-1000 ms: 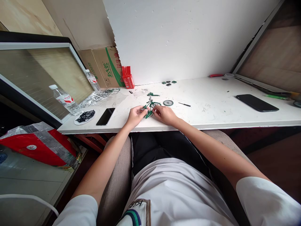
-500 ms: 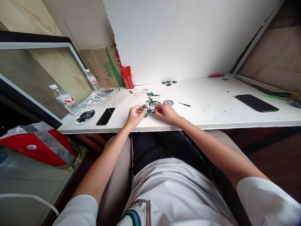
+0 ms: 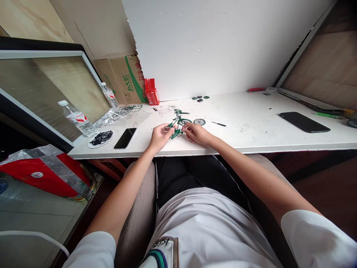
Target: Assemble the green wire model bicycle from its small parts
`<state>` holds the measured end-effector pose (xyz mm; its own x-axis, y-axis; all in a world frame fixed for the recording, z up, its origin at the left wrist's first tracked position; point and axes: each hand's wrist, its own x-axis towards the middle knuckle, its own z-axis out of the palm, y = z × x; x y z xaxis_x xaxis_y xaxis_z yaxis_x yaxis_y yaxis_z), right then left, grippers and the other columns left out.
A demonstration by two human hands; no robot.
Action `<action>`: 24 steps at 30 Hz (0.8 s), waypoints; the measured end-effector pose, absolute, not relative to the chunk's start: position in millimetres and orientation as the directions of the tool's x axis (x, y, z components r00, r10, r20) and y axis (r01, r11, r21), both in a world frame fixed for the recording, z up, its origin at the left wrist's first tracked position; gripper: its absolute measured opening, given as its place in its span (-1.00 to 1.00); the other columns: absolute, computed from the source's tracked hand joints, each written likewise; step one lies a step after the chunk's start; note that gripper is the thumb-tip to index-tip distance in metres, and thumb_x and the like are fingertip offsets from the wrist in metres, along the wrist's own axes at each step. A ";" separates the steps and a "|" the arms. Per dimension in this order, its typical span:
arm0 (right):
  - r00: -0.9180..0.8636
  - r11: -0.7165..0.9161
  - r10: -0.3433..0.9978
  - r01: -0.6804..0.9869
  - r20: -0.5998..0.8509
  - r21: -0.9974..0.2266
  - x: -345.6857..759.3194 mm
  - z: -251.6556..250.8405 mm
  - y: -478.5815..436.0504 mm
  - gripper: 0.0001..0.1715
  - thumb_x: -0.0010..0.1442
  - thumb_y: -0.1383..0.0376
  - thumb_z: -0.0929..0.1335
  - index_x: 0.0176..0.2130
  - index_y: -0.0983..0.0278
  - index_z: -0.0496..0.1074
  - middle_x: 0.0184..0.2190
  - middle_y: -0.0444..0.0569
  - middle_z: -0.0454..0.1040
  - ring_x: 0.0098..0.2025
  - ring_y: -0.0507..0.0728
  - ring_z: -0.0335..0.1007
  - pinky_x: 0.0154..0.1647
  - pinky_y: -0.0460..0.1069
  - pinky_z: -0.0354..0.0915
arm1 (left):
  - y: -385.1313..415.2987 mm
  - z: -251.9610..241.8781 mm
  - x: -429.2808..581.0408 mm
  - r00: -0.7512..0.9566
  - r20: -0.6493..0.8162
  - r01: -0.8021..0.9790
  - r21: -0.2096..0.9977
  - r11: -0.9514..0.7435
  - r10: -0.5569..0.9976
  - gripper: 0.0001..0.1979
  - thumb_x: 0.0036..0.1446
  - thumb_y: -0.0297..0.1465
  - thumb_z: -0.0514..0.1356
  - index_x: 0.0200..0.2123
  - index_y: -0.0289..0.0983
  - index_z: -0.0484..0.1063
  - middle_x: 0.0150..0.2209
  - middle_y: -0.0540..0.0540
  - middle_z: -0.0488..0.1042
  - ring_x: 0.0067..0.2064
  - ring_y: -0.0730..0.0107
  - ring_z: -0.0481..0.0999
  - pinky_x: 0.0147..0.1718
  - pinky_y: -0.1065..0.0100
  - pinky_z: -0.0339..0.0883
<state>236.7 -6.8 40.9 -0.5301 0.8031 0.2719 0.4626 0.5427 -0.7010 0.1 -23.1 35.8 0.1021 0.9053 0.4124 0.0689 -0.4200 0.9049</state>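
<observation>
A small green model bicycle [image 3: 177, 125] is held between both my hands just above the white desk [image 3: 251, 134], near its front edge. My left hand [image 3: 159, 136] pinches its left end with thumb and fingers closed. My right hand [image 3: 197, 133] grips the right side, fingers curled on the frame. One fitted wheel shows behind my fingers. A loose small wheel [image 3: 199, 121] lies on the desk just behind my right hand. A green part [image 3: 180, 111] lies a little farther back.
A black phone [image 3: 125, 138] and a white disc with black parts [image 3: 100, 138] lie left. A thin dark tool [image 3: 218, 124], several small dark pieces [image 3: 200, 98], a red carton [image 3: 151, 92], water bottles [image 3: 79, 119] and another phone [image 3: 305, 122] are about.
Both hands have lifted the model slightly and shifted it a little away from me; the right hand's fingers have moved along the frame.
</observation>
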 end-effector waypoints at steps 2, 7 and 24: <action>-0.527 0.535 0.808 0.467 0.265 -0.704 236.8 39.9 -8.0 -0.64 0.57 0.07 0.22 0.05 0.23 0.44 -0.47 -0.15 0.52 -0.58 0.07 0.34 -0.33 -0.02 0.31 | -22.2 35.1 -0.8 0.118 0.406 0.047 0.909 -0.414 0.906 -0.58 0.13 -0.09 0.47 -0.14 -0.32 0.70 -0.10 -0.25 0.74 -0.21 0.26 0.64 -0.14 0.26 0.49; -0.530 0.526 0.808 0.453 0.256 -0.720 235.0 35.2 -8.2 -0.57 0.58 -0.02 0.21 0.09 0.20 0.44 -0.46 -0.14 0.54 -0.59 0.07 0.33 -0.34 -0.01 0.33 | -20.7 33.5 -1.6 0.157 0.387 0.003 0.920 -0.392 0.909 -0.58 0.14 -0.08 0.47 -0.13 -0.32 0.69 -0.09 -0.25 0.73 -0.22 0.28 0.63 -0.12 0.26 0.49; -0.499 0.519 0.810 0.365 0.308 -0.773 230.8 40.4 -10.1 -0.38 0.57 -0.20 0.17 -0.09 0.22 0.46 -0.49 -0.14 0.45 -0.40 0.12 0.37 -0.18 0.01 0.32 | -20.7 30.7 0.5 0.099 0.404 0.020 0.913 -0.407 0.910 -0.52 0.10 -0.02 0.50 -0.12 -0.30 0.69 -0.09 -0.25 0.74 -0.17 0.21 0.69 -0.08 0.22 0.54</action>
